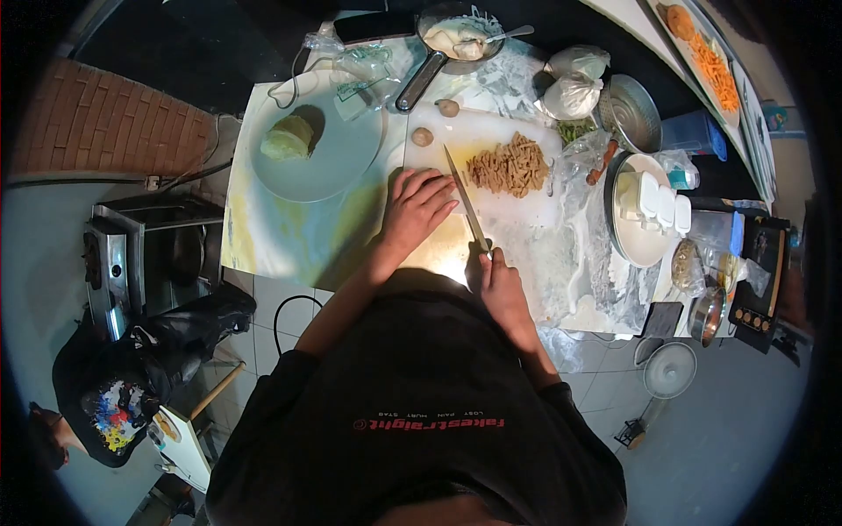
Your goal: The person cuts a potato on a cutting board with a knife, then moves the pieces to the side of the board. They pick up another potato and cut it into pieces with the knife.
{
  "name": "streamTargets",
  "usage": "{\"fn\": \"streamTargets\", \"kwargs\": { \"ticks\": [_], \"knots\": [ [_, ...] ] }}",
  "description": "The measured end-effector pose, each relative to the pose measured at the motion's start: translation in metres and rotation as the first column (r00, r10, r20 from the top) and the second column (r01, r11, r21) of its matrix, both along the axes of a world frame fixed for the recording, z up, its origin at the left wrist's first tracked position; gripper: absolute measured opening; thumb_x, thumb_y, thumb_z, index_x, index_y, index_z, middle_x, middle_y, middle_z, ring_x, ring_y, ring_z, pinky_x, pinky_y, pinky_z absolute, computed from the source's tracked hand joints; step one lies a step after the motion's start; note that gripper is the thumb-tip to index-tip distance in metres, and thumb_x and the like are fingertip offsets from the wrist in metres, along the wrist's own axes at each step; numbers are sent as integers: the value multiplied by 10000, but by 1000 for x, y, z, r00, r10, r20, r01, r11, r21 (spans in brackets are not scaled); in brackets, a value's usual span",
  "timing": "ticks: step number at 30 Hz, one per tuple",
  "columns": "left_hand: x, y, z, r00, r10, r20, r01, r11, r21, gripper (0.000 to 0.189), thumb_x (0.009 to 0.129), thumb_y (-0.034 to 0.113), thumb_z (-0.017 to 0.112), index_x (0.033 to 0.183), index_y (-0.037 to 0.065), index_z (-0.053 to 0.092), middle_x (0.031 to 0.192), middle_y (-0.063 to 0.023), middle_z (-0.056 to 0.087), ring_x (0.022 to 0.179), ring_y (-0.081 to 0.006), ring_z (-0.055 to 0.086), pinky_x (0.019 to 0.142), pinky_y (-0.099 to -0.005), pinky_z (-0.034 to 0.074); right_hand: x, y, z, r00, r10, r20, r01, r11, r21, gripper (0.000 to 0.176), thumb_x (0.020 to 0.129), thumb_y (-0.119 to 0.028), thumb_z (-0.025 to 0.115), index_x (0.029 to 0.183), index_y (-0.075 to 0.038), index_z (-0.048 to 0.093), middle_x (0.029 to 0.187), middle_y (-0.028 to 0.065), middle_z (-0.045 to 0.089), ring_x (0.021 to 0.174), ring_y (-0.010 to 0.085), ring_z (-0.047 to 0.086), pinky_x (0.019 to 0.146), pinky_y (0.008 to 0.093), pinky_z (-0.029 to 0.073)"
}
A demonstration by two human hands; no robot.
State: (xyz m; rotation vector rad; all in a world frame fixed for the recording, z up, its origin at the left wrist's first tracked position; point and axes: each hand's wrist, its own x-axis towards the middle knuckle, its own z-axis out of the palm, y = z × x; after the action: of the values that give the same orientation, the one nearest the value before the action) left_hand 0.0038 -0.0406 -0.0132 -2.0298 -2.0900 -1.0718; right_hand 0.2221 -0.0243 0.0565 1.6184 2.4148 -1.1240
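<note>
Though the left hand (414,209) hides what it holds, the right hand (497,279) clasps the knife (467,203).

Shiny metal knife (467,203), smooth plastic board (509,140)

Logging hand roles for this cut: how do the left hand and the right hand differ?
The left hand lies flat, palm down on the cutting board, holding nothing; the right hand is closed around the handle of the knife. The left hand sits farther up the board, beside the blade; the right hand is at its near edge. Both are bare and over the same board.
</note>
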Motion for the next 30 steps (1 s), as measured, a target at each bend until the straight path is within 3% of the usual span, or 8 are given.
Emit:
{"fn": "streamTargets", "kwargs": {
  "ticks": [8, 14, 17, 23, 30],
  "knots": [
    [0, 1, 4, 1000, 0, 17, 0, 1000, 3, 297, 870, 249, 735, 1124, 94, 742, 1218, 17, 696, 1202, -186, 569, 1098, -425, 335, -5, -4, -7, 998, 14, 62, -13, 999, -30, 370, 1080, -302, 398, 1227, 33, 450, 790, 343, 657, 775, 554, 639, 667, 612, 519],
    [0, 3, 5, 999, -16, 29, 16, 1000, 16, 297, 863, 243, 743, 1115, 86, 736, 1215, 13, 695, 1196, -188, 569, 1078, -423, 358, -8, 0, -14, 999, -32, -20, 32, 999, -14, 375, 1079, -343, 405, 1239, -9, 466, 785, 354, 644, 783, 562, 630, 656, 622, 501],
    [1, 3, 6, 1000, -10, 12, 10, 1000, 13, 299, 862, 243, 741, 1115, 84, 728, 1218, 10, 686, 1192, -198, 568, 1076, -421, 363, -10, 6, -13, 1000, -22, 19, 22, 1000, -20, 384, 1078, -353, 406, 1249, -15, 469, 790, 352, 647, 783, 561, 631, 661, 619, 505],
    [1, 3, 9, 1000, -16, 19, 16, 999, 29, 286, 860, 228, 739, 1097, 68, 719, 1192, -15, 677, 1178, -221, 570, 1060, -417, 382, -9, 8, -4, 991, -15, 133, 11, 999, 31, 375, 1079, -342, 398, 1210, 4, 464, 773, 346, 652, 765, 555, 640, 653, 607, 526],
    [1, 2, 6, 999, -26, 32, 24, 999, 46, 287, 853, 222, 747, 1088, 59, 722, 1186, -20, 683, 1169, -220, 576, 1052, -417, 391, 1, 5, -6, 998, -45, 54, 45, 999, -3, 380, 1078, -341, 415, 1157, 23, 489, 767, 364, 638, 765, 560, 633, 642, 615, 516]
  ]
}}
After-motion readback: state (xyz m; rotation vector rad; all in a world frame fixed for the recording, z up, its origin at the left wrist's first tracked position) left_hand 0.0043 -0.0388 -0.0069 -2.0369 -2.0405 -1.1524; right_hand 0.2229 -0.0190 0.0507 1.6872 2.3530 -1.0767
